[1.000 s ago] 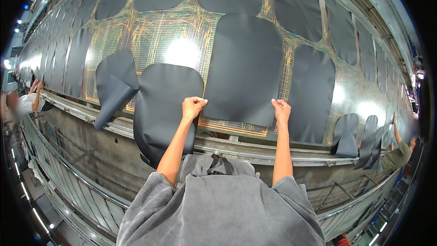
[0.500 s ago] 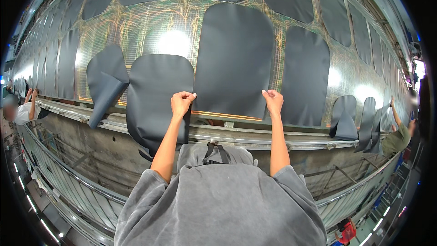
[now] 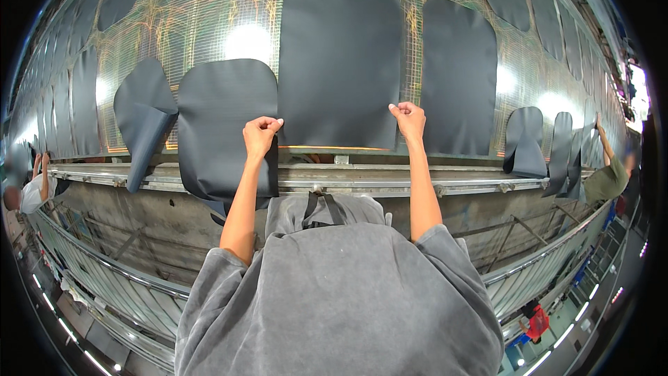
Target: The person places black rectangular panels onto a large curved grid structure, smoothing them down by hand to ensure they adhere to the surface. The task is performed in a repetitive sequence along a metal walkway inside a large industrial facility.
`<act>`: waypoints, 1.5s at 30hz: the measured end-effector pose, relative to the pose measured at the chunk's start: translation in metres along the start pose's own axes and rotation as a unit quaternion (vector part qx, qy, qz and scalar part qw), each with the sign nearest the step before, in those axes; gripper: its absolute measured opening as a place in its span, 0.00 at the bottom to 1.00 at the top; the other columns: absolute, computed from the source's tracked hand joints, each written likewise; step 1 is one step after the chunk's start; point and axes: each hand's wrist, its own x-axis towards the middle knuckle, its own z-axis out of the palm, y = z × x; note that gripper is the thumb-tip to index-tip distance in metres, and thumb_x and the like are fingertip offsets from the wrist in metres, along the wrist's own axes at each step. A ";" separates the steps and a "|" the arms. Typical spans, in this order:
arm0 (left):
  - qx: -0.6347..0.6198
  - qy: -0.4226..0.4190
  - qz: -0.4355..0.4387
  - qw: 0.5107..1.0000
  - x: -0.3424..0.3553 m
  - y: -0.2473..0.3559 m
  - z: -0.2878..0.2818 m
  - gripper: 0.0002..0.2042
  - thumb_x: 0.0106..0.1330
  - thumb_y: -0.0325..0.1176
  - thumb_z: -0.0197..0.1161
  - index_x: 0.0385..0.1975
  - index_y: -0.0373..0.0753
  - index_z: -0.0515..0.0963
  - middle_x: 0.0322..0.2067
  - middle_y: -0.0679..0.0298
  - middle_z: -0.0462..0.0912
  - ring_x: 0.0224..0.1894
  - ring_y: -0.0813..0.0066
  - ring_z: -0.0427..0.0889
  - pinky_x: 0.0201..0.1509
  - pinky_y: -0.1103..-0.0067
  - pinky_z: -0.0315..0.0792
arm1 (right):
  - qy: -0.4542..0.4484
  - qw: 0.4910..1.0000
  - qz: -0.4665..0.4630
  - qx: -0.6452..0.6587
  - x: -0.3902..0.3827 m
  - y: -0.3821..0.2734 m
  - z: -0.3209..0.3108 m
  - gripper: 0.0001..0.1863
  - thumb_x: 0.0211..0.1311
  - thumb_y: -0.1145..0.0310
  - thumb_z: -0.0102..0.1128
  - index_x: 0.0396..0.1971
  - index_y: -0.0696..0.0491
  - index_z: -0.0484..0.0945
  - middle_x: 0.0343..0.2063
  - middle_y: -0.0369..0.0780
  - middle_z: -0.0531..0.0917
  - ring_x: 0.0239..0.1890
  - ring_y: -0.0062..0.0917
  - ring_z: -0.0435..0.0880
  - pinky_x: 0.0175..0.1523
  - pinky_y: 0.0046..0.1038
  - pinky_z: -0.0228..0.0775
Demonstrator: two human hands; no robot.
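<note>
A large dark grey leather-like sheet (image 3: 341, 56) with a rounded far end lies flat on the frame in front of me. My left hand (image 3: 260, 134) pinches its left edge near the near corner. On the opposite edge, my right hand (image 3: 409, 122) grips the sheet between thumb and fingers at about the same height. Left of my left hand, a shorter sheet (image 3: 226, 111) lies partly on the frame, its near part drooping over the rail. Another flat sheet (image 3: 459, 76) is beside my right hand.
The frame's shiny panel (image 3: 202, 38) shows a grid with orange and green lines. A folded sheet (image 3: 146, 111) hangs over the metal rail (image 3: 348, 179) on the left, and another (image 3: 525, 146) on the right. Co-workers stand at the far left (image 3: 35, 191) and far right (image 3: 602, 181).
The whole view has shifted, so the frame and sheets sit higher and a little left in the picture. Both hands keep hold of the same sheet's side edges.
</note>
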 end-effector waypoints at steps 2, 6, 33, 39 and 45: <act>-0.001 -0.003 0.003 1.000 0.000 -0.003 0.001 0.13 0.56 0.39 0.74 0.26 0.34 0.85 0.18 0.72 0.79 0.22 0.87 0.71 0.28 0.84 0.66 | 0.007 1.000 -0.005 0.011 -0.003 0.002 0.002 0.17 0.50 0.61 0.76 0.30 0.59 0.84 0.20 0.32 0.80 0.23 0.14 0.74 0.34 0.21 0.69; 0.011 -0.011 0.003 1.000 -0.002 -0.001 0.000 0.13 0.56 0.39 0.74 0.26 0.34 0.85 0.18 0.72 0.78 0.22 0.87 0.71 0.28 0.83 0.66 | -0.003 1.000 0.001 0.011 -0.003 0.005 0.002 0.16 0.51 0.61 0.75 0.30 0.60 0.84 0.19 0.33 0.81 0.22 0.15 0.75 0.33 0.22 0.70; 0.029 -0.029 0.020 0.999 -0.002 0.003 -0.002 0.11 0.55 0.35 0.74 0.24 0.32 0.84 0.17 0.71 0.78 0.21 0.87 0.71 0.27 0.83 0.66 | -0.005 1.000 -0.017 0.002 -0.003 0.006 0.001 0.16 0.51 0.62 0.75 0.31 0.60 0.84 0.20 0.35 0.82 0.23 0.17 0.77 0.34 0.23 0.72; 0.025 -0.013 0.026 0.999 -0.004 0.005 -0.001 0.10 0.54 0.35 0.73 0.24 0.33 0.84 0.16 0.68 0.80 0.20 0.84 0.74 0.27 0.81 0.69 | -0.006 1.000 -0.020 -0.003 -0.003 0.007 0.001 0.15 0.51 0.62 0.75 0.30 0.59 0.84 0.20 0.34 0.82 0.24 0.17 0.77 0.34 0.23 0.72; 0.028 -0.016 0.019 0.999 -0.003 0.006 0.000 0.11 0.54 0.36 0.73 0.23 0.33 0.84 0.16 0.68 0.80 0.19 0.83 0.75 0.27 0.81 0.69 | 0.001 1.000 -0.018 -0.008 -0.004 0.004 -0.002 0.17 0.50 0.60 0.74 0.31 0.59 0.84 0.20 0.35 0.82 0.23 0.16 0.77 0.33 0.23 0.70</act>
